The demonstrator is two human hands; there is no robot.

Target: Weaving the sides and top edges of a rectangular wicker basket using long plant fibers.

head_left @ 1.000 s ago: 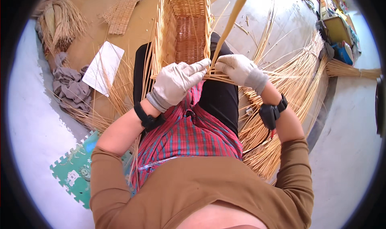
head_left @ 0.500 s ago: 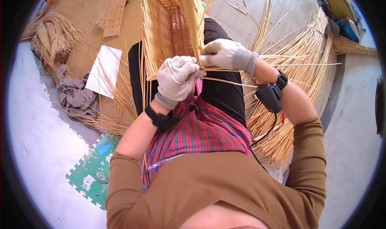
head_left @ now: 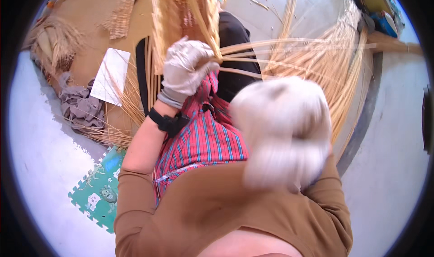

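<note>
Outdoors, I log a pale floor point(head_left: 40, 166) strewn with reeds point(head_left: 334, 72), a green mat point(head_left: 101, 191), grey cloth point(head_left: 81, 105). Left hand point(head_left: 185, 67) pinches basket point(head_left: 181, 13) strands on lap; right hand point(head_left: 282, 130) blurred, grip unreadable.

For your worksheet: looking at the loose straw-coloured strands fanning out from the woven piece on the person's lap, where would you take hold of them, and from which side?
Probably close to the weave, just right of where the gloved left hand pinches the strands. There they run bunched together; farther right they fan apart. Come from the person's right, fingers across the strands. The right hand is only a blur near the camera.
</note>
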